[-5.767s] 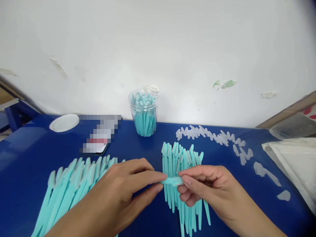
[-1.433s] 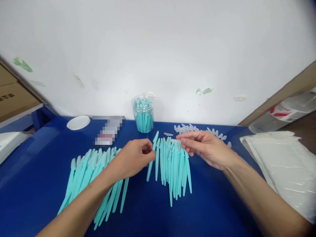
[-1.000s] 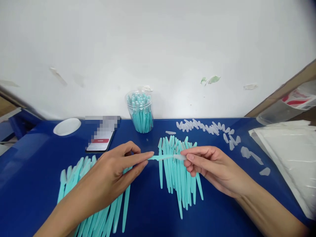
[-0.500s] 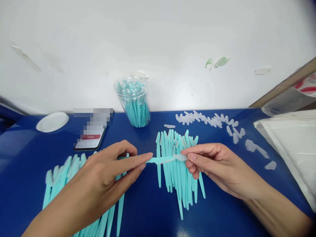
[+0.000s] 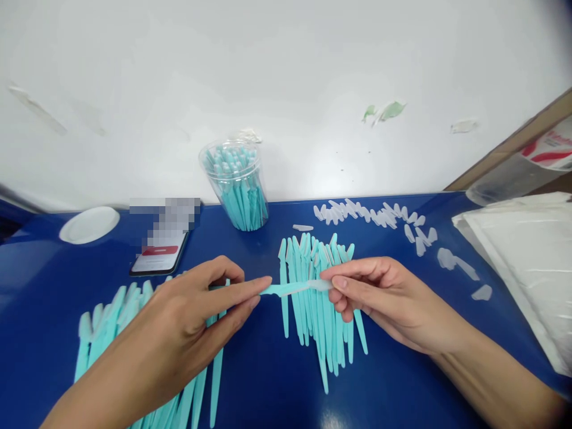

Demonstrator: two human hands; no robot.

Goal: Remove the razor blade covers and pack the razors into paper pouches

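Head view: nearer than the clear tub (image 5: pixel 236 177), left hand (image 5: pixel 196 310) pinches a teal stick (image 5: pixel 292 289), right hand (image 5: pixel 386 298) pinches the cloudy cap (image 5: pixel 322 285) at its tip. Probably light, stiff; hold away from the tip.

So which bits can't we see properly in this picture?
All in the head view:
Held turquoise stick: handle end hidden by the left hand.
Pale cap: outer end hidden by the right hand.
Left pile of sticks: partly behind the left arm, cut off by the bottom edge.
Phone: top of the screen blurred into blocks.
Bottle: cut off by the right edge.
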